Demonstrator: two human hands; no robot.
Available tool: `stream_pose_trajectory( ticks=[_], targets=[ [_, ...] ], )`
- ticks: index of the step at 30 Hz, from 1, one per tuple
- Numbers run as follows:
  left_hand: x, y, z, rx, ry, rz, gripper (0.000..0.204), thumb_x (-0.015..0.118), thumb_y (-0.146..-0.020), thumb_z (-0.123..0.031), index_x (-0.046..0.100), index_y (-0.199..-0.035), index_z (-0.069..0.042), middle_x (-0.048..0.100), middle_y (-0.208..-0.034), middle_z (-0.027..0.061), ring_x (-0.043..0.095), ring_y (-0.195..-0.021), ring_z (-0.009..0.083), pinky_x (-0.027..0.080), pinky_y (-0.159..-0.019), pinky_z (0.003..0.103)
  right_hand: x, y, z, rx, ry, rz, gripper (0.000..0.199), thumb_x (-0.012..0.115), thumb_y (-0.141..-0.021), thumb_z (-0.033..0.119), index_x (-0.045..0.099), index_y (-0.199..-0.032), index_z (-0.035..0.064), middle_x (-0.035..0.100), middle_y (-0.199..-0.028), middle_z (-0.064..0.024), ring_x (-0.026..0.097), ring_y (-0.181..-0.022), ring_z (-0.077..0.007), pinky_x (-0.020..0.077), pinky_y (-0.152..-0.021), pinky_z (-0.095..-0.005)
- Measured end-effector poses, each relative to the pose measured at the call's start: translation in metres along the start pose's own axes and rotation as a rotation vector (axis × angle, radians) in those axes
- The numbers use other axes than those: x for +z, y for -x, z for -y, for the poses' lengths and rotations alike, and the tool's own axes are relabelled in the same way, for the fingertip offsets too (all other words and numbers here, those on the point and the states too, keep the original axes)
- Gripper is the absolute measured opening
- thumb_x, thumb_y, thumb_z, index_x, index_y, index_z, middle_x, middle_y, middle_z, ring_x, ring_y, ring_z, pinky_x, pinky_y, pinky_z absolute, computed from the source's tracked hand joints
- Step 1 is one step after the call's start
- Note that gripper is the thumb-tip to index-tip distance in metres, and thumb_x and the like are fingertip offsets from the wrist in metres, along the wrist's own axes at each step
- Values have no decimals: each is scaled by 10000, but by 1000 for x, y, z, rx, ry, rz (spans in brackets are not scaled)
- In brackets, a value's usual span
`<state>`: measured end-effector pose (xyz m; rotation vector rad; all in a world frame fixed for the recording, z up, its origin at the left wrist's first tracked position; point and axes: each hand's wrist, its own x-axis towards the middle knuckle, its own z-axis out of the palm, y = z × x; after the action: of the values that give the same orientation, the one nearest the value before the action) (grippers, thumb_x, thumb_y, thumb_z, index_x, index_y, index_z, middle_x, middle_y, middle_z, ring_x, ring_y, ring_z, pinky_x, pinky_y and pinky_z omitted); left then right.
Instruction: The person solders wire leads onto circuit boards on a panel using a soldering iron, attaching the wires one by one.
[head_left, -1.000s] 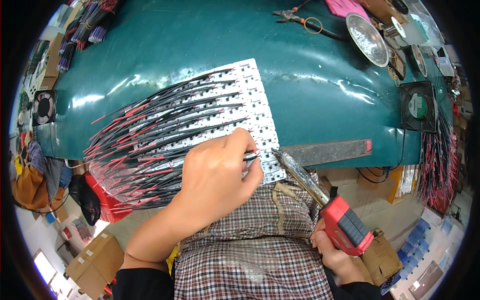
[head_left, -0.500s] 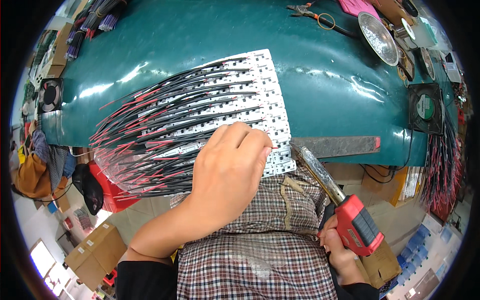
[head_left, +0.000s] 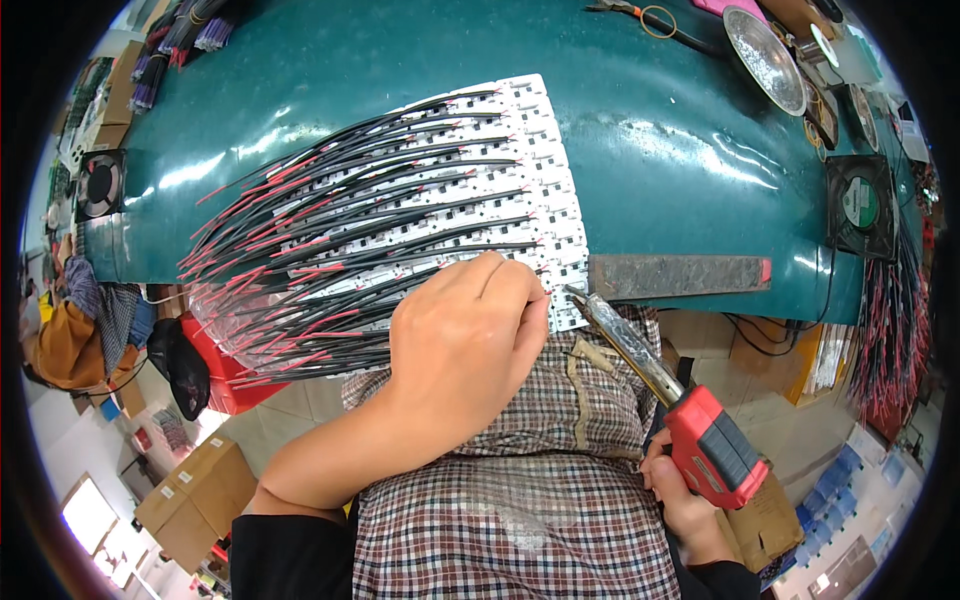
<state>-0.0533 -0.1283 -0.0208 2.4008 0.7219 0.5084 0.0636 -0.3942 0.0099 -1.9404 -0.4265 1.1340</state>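
Observation:
My left hand (head_left: 465,325) lies over the lower right part of a white circuit board panel (head_left: 560,200), thumb and fingertips pinched together on a thin wire whose end barely shows. Rows of black wires with red ends (head_left: 340,230) fan out leftward across the panel. Low on the right, my right hand (head_left: 685,495) is closed round the red and black handle of a soldering gun (head_left: 715,445). Its metal tip points up and left, at the panel's right edge close to my left fingertips. Whether the tip touches a pad I cannot tell.
A dark flat bar (head_left: 680,276) lies right of the panel on the green tabletop (head_left: 660,130). Small fans stand at the left (head_left: 101,185) and right (head_left: 860,205). A metal bowl (head_left: 764,62) and pliers (head_left: 625,10) are at the far right; wire bundles (head_left: 185,40) lie far left.
The panel appears slightly higher in view. The soldering gun's tip has moved left, from beside the panel's edge to over it, nearer my left fingertips. My left hand keeps its pinch.

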Motion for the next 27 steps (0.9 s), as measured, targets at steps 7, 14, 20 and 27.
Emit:
stream_pose_trajectory(
  ticks=[7,14,20,27],
  targets=[
    [4,0,1,19,-45,-9,144,771,-777,-66,627,-790,-76,601,-705,56,593,-607,249,444,-538,360,-2,-2,-7,10,62,22,251,769,-783,33,695,-1020,2,685,-861,-92,667,-764,-203,523,-686,-337],
    [5,0,-2,2,-48,1,152,766,-782,-62,615,-770,-75,591,-690,52,590,-598,248,444,-545,364,0,-5,-5,24,54,-2,245,781,-765,33,698,-995,11,687,-857,-89,665,-750,-198,520,-668,-332],
    [6,0,-3,-11,-69,9,159,761,-782,-53,605,-764,-74,584,-670,44,588,-581,233,440,-531,351,1,-5,-3,16,-5,-13,222,782,-766,42,703,-972,11,687,-828,-88,670,-734,-201,522,-663,-329],
    [8,0,-3,-5,-84,-4,161,758,-778,-45,600,-763,-73,589,-676,37,591,-576,216,445,-525,339,4,-2,2,57,-34,-69,204,780,-769,52,700,-952,11,692,-826,-86,672,-721,-207,523,-665,-329]
  ],
)
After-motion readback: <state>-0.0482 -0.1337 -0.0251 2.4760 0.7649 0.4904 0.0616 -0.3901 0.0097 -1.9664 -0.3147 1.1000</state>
